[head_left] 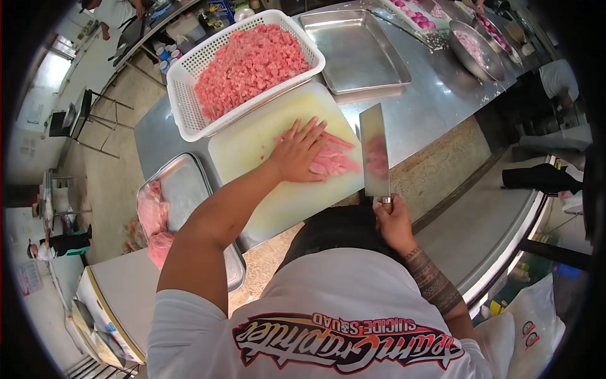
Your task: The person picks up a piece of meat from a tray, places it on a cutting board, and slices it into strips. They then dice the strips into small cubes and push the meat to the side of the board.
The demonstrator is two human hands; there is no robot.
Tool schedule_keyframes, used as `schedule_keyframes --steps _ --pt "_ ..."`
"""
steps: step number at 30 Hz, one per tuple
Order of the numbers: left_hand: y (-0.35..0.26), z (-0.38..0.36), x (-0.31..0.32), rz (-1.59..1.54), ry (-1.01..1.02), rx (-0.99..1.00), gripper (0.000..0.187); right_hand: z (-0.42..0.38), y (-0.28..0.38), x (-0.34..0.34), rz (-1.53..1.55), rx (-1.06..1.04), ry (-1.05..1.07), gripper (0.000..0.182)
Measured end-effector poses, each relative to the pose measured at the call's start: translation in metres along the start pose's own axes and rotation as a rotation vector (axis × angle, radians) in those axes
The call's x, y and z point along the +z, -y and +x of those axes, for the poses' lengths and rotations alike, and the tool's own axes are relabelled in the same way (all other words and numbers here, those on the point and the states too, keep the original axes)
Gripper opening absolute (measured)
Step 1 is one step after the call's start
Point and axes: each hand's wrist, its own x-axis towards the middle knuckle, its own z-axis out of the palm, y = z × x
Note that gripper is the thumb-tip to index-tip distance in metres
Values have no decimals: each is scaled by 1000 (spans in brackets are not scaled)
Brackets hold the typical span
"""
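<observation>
My left hand [299,151] lies flat with fingers spread over strips of raw meat [333,160] on the pale cutting board [252,208]. Some of the meat is hidden beneath the palm. In my right hand [394,222] is the handle of a cleaver [375,151]; its broad blade stands just off the board's right edge, apart from the meat. Beyond the board sits a white perforated basket [184,120] heaped with diced raw meat [252,66]. Left of the board, a metal tray [189,183] bears larger pieces of raw meat [153,208].
An oblong metal pan [360,54] lies on the steel table [435,104] past the board. Farther right are a metal bowl [475,54] of chopped pieces and a tray of purple onions [416,14]. Other people [117,16] are in the room; a chair [91,120] stands at left.
</observation>
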Motion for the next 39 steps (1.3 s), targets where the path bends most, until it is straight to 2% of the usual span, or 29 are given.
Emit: schedule_keyframes --steps 1,6,10,13,16,18,19,21,25,26,28,29,31,33,34,35,39 --pt "4 8 2 30 -28 22 112 0 -1 1 10 5 3 17" --pt "16 11 6 -204 175 38 116 2 6 -2 17 38 23 16" --pt "-3 -10 -21 -202 316 -104 115 4 5 -6 -36 -9 57 16" --pt "-34 -41 -17 -108 186 -392 108 11 8 -15 -101 -49 103 16" --pt "-73 -45 -13 66 117 -854 106 26 20 -21 -209 -69 171 18" --pt "-89 -35 -4 88 32 -1055 104 33 39 -20 -325 -65 222 21" --pt "-94 -33 -1 98 -12 -1154 103 43 40 -19 -395 -160 235 23" --pt "-95 -33 -2 86 46 -1168 103 67 41 -18 -544 -355 270 27" --pt "-88 -30 -32 -4 122 -1091 98 88 87 -18 -704 -394 383 31" --pt "-85 -28 -46 -106 204 -1174 91 93 90 -20 -719 -381 424 31" --pt "-76 -7 -103 -324 362 -1306 78 105 95 -26 -751 -352 483 30" --pt "-79 -8 -132 -226 421 -1215 60 113 91 -31 -783 -422 510 30" --pt "-107 25 -212 -229 487 -1159 31 124 83 -37 -789 -484 553 29" --pt "-152 57 -279 -88 255 -884 33 129 84 -40 -851 -512 593 29" --pt "-173 98 -316 -76 364 -961 28 131 86 -40 -903 -507 617 29" --pt "-193 130 -331 -71 497 -1121 25 133 88 -40 -911 -496 629 29" --pt "-203 177 -375 -64 515 -946 5 141 95 -42 -918 -470 696 29"
